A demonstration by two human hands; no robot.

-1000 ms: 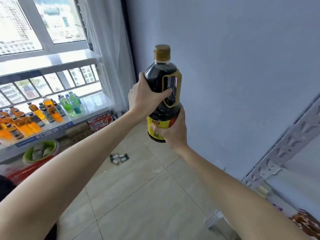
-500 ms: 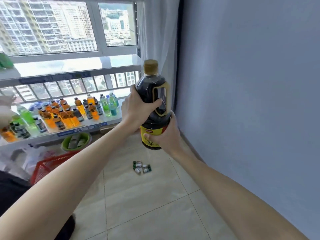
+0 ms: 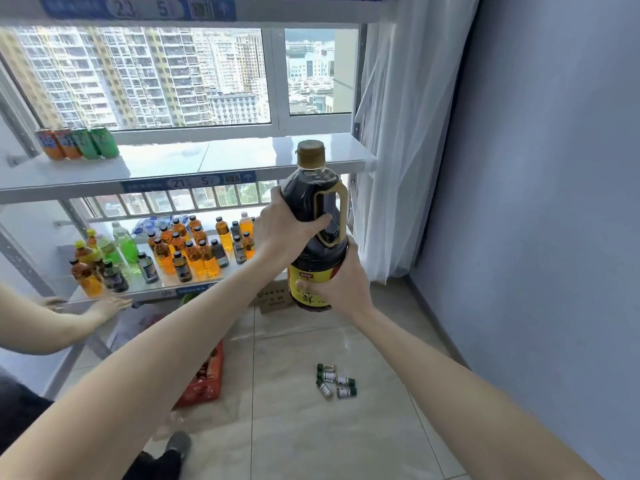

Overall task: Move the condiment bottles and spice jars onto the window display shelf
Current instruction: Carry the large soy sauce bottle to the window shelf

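A large dark soy sauce bottle [image 3: 313, 202] with a tan cap, tan handle and yellow label is upright in mid-air before the window shelf. My left hand [image 3: 282, 230] grips its shoulder beside the handle. My right hand [image 3: 337, 280] grips its lower body around the label. The white middle shelf [image 3: 194, 164] lies just behind the bottle's cap, bare at its right end. Several small green-capped jars [image 3: 335, 381] lie on the floor tiles below.
Several cans [image 3: 78, 143] stand at the shelf's left end. The lower shelf [image 3: 152, 285] holds several orange and green drink bottles. Another person's hand [image 3: 104, 308] reaches to that shelf's front edge. A red basket [image 3: 207, 379] sits on the floor; a curtain [image 3: 398, 133] and blue wall stand right.
The view has turned left and up toward the shelves. The bottle, held in both hands, has moved closer to the middle shelf. Another person's arm has come into view at left.
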